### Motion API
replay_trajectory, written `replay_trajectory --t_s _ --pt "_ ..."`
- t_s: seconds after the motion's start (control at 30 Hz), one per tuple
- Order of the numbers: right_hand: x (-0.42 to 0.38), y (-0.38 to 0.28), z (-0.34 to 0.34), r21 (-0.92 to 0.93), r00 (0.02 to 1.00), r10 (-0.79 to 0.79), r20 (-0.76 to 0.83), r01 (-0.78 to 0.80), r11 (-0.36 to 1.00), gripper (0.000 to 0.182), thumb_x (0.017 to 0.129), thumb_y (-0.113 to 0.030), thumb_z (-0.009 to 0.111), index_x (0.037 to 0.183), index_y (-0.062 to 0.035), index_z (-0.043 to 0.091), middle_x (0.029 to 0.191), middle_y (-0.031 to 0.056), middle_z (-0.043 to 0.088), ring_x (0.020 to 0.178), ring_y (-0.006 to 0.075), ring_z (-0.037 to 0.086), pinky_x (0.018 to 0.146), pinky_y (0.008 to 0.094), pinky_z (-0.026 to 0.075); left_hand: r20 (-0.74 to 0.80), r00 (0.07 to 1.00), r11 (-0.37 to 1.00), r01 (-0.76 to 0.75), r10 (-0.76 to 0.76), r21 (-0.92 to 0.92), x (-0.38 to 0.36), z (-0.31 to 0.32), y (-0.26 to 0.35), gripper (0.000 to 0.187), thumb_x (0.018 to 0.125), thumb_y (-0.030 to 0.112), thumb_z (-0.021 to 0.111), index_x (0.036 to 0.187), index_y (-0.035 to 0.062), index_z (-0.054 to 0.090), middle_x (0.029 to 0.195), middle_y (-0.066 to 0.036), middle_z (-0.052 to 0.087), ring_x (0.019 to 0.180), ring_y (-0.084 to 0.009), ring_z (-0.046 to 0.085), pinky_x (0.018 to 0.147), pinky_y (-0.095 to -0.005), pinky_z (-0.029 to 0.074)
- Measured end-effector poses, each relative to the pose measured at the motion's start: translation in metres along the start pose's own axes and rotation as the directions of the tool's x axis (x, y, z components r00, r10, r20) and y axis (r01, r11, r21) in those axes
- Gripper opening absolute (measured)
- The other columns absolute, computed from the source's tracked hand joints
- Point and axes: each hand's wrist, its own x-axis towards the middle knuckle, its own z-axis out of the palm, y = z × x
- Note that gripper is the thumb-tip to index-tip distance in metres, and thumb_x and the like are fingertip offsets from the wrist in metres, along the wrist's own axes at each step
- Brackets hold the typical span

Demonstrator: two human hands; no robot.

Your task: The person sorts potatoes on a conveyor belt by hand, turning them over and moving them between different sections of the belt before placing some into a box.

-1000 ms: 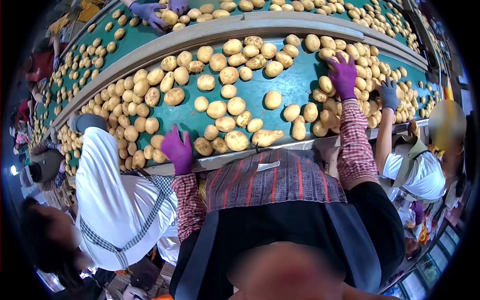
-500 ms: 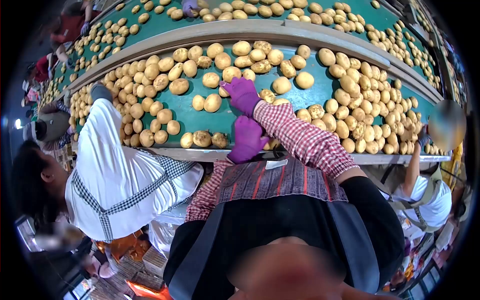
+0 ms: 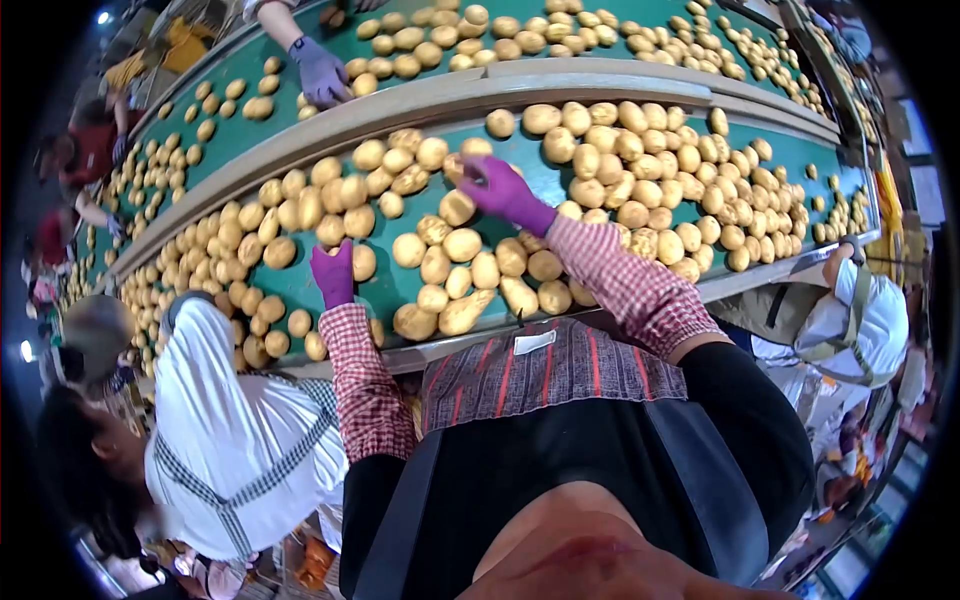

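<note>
Right hand [image 3: 503,190] in purple glove reaches far across green conveyor belt [image 3: 560,180], fingers curled onto potato [image 3: 457,167] at far side; grip looks closed on it, partly hidden. Left hand [image 3: 332,275], purple glove, fingers loosely extended, holding nothing, rests on belt just beside potato [image 3: 363,262]. Potatoes crowd belt all round. Co-worker in white shirt [image 3: 235,440] stands close at left. Another gloved hand [image 3: 322,72] works upper belt [image 3: 440,15].

Two green conveyor belts [image 3: 590,165] ran side by side, each carrying potatoes [image 3: 462,244] far too many to count. Three gloved hands showed: two magenta [image 3: 500,188], one lilac [image 3: 322,72].
</note>
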Motion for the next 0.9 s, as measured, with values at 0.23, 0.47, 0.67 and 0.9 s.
replay_trajectory --t_s 0.23,0.47,0.67,0.9 --pt "-0.115 0.036 -0.068 -0.608 0.979 -0.117 -0.167 -0.009 0.794 0.055 0.086 -0.036 0.083 0.132 -0.0096 0.067 0.156 0.0307 0.048 0.135 0.0477 0.055 0.109 0.0556 0.047 0.288 0.946 0.977 -0.091 0.146 -0.194 -0.052 -0.005 0.138 0.037 0.089 0.029 0.081 0.115 0.0034 0.073 0.114 -0.021 0.072 0.102 -0.0329 0.072 0.086 -0.0446 0.057" --pt "-0.107 0.053 -0.097 -0.795 0.958 -0.267 0.103 0.241 0.556 0.012 0.086 -0.02 0.072 0.096 -0.0146 0.076 0.097 0.0078 0.065 0.109 0.0306 0.063 0.103 0.0491 0.049 0.325 0.945 0.12 0.325 -0.017 -0.938 0.023 0.086 0.359 0.058 0.11 0.038 0.06 0.158 0.0084 0.045 0.163 -0.016 0.042 0.146 -0.035 0.046 0.125 -0.0557 0.034" --pt "-0.133 0.053 -0.147 -0.823 0.989 -0.149 0.013 0.095 0.56 0.013 0.081 -0.03 0.079 0.092 -0.0241 0.076 0.099 0.0044 0.066 0.129 0.0378 0.058 0.113 0.0516 0.042 -0.111 0.881 0.786 -0.462 0.46 -0.412 -0.032 0.124 0.349 0.062 0.098 0.034 0.079 0.146 -0.0002 0.058 0.135 -0.021 0.064 0.127 -0.0358 0.062 0.107 -0.046 0.05" --pt "-0.159 0.073 -0.224 -0.806 0.995 -0.095 -0.033 0.03 0.592 0.014 0.078 -0.024 0.082 0.091 -0.0275 0.076 0.099 -0.0003 0.066 0.131 0.0394 0.057 0.099 0.0499 0.052 0.014 0.979 0.877 -0.19 0.205 0.44 -0.12 0.043 0.189 0.064 0.099 0.039 0.072 0.144 -0.0031 0.059 0.131 -0.028 0.065 0.116 -0.0442 0.063 0.099 -0.054 0.05"
